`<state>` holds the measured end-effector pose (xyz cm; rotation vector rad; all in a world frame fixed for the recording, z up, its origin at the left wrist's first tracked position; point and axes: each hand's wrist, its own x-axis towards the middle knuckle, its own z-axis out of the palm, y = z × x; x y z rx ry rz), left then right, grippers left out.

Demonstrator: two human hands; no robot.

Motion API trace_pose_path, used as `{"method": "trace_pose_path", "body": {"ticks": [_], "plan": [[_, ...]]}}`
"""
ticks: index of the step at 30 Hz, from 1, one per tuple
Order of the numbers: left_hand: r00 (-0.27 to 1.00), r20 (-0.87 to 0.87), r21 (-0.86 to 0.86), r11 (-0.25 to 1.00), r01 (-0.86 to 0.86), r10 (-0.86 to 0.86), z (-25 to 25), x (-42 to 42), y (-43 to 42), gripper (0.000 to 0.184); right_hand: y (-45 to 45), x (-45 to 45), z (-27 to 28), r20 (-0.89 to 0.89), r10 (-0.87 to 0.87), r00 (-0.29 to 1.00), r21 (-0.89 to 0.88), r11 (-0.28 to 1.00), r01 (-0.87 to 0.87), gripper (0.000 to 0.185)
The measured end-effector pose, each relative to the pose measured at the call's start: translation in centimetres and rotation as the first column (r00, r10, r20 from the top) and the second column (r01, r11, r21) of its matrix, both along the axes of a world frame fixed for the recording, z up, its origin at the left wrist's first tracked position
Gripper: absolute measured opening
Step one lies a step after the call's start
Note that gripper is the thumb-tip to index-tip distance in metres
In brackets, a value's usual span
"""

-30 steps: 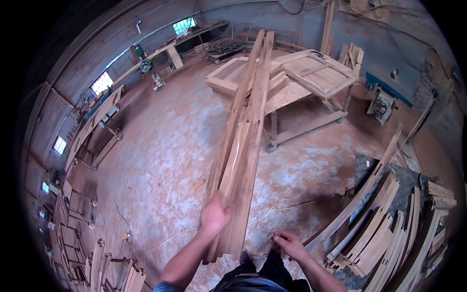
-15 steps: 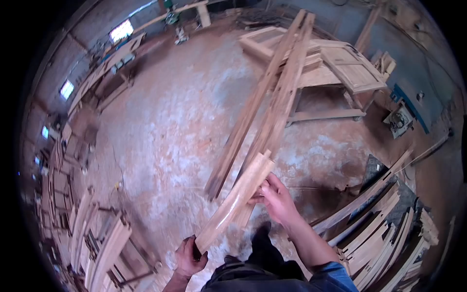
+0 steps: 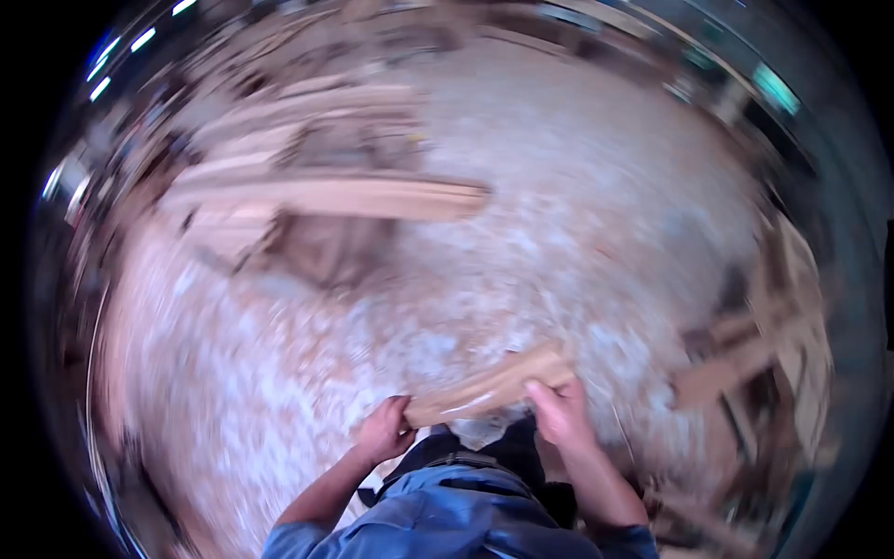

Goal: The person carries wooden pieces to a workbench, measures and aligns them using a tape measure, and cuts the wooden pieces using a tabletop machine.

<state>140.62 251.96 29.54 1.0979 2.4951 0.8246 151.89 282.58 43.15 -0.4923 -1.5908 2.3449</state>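
Observation:
A curved piece of wood (image 3: 484,387) is held in front of my waist, roughly level and rising a little to the right. My left hand (image 3: 384,429) is closed around its left end. On the other end, my right hand (image 3: 559,410) grips with the thumb lying on top; the fingers beneath are hidden. Part of the wood's upper face catches a bright shine.
Ahead to the left, long wooden pieces (image 3: 372,196) lie stacked on a support, blurred by motion. More timber (image 3: 722,373) is piled at the right. Pale dust covers the floor (image 3: 559,186) between them.
My view has swung round to the left, bringing the stacked wood in front of me. The piece in my hands has gone from steeply slanted to nearly level, close to my body.

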Motion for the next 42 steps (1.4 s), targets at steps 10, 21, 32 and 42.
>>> {"method": "trace_pose_path", "body": {"ticks": [10,21,32,42], "plan": [[0.775,0.084,0.048,0.775,-0.630,0.626,-0.7,6.4,-18.8,0.063,-15.1,-17.2,-1.7,-0.084,0.512,0.855,-0.058,0.854,-0.518,0.053],[0.376,0.165,-0.058,0.389,-0.919,0.912,-1.1,5.3,-27.3,0.062,-31.3,-35.0,-6.9,-0.033,0.880,0.475,-0.060,0.472,-0.879,0.053],[-0.028,0.039,-0.110,-0.023,-0.994,0.999,2.0,-3.0,-36.3,0.060,-50.8,-50.5,-6.6,0.151,0.970,0.192,-0.200,0.221,-0.955,0.043],[-0.158,0.050,-0.048,-0.155,-0.987,0.986,-2.5,-11.3,-53.2,0.054,-71.5,-58.9,-7.5,0.269,0.957,0.110,0.011,0.111,-0.994,0.040]]}}
